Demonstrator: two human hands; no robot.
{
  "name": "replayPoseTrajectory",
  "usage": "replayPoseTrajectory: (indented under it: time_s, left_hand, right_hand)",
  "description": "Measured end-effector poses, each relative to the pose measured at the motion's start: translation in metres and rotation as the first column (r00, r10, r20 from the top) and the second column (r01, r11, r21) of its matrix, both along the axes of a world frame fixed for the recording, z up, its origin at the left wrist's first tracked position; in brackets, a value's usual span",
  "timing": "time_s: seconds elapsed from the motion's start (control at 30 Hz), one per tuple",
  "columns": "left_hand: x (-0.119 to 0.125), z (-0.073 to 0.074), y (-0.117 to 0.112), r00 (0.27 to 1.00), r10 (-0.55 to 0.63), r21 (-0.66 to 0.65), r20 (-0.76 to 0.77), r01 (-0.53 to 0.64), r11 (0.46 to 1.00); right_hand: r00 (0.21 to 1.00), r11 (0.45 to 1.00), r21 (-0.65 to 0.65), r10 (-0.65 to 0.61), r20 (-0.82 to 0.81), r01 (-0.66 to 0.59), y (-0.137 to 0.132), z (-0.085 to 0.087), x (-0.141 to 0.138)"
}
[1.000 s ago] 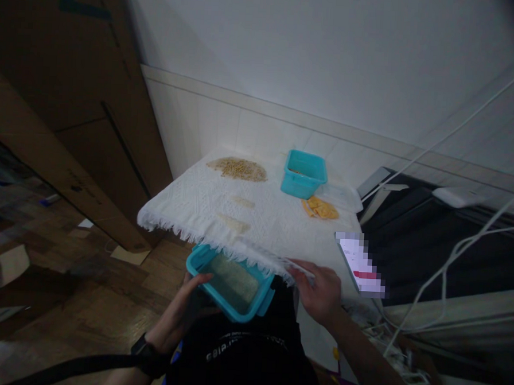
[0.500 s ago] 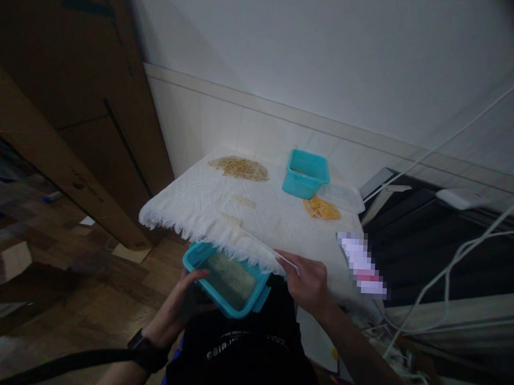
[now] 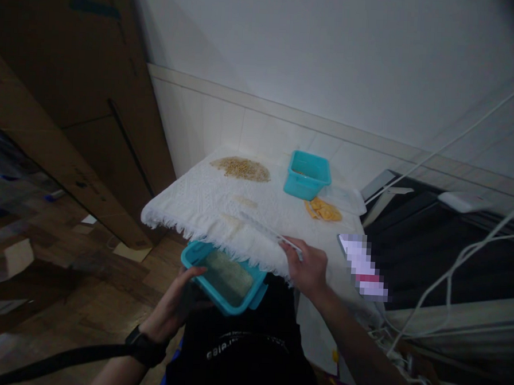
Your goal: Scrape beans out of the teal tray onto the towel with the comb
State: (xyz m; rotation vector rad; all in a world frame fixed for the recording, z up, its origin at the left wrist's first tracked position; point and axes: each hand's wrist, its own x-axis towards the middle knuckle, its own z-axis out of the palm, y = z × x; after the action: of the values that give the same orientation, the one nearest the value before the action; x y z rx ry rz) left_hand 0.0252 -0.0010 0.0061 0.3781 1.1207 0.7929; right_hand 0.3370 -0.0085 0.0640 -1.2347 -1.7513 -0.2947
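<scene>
My left hand grips the left side of a teal plastic container, thumb over its rim. Pale, rice-like grains lie inside it. It is tilted under the fringed edge of a white cloth on the table. Closed around the near end of a thin, pale ruler is my right hand. The ruler slants over the cloth near its front edge, its far end close to a small patch of pale grains. Another thin patch lies just behind.
A heap of tan grains or beans lies at the back of the cloth. To its right are a second teal container, a crumpled yellow cloth and a clear lid. A phone, white cables and cardboard boxes surround the table.
The ruler's far end has shifted slightly right and back, turning its flat face more into view. The held container has moved a little left; both hands keep their grip.
</scene>
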Motion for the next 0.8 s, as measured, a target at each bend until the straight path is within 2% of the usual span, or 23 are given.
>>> replayPoseTrajectory:
  time_s: [0.1,0.2,0.33,0.5,0.63,0.7,0.8]
  left_hand:
    - [-0.003,0.001,0.003,1.0,-0.013,0.001,-0.006,0.013,1.0]
    - [-0.005,0.003,0.005,1.0,-0.002,0.002,-0.007,0.002,1.0]
    - [-0.007,0.005,0.006,1.0,-0.01,-0.01,-0.007,0.01,1.0]
    - [-0.006,0.008,0.006,1.0,-0.01,-0.026,-0.014,0.01,1.0]
    - [-0.003,0.016,0.006,0.999,0.0,-0.033,-0.035,-0.001,0.999]
    - [-0.003,0.02,0.006,0.999,0.008,-0.032,-0.051,-0.009,0.999]
    - [-0.004,0.021,0.007,0.998,-0.002,-0.022,-0.064,0.001,1.0]
  right_hand:
    - [0.999,0.998,-0.039,-0.047,0.01,0.047,0.026,-0.008,0.006]
    - [0.999,0.999,-0.039,-0.002,0.053,0.004,0.03,-0.016,0.004]
    - [0.996,0.997,-0.048,0.062,0.071,-0.058,0.009,-0.017,-0.006]
    - [0.978,0.981,-0.012,0.193,0.081,-0.192,-0.02,-0.008,-0.022]
    - [0.962,0.965,-0.017,0.263,0.071,-0.263,-0.033,-0.004,-0.028]
    - [0.97,0.971,-0.038,0.239,0.052,-0.237,-0.029,-0.004,-0.026]
    - [0.992,0.991,-0.06,0.122,0.004,-0.122,-0.005,-0.006,-0.02]
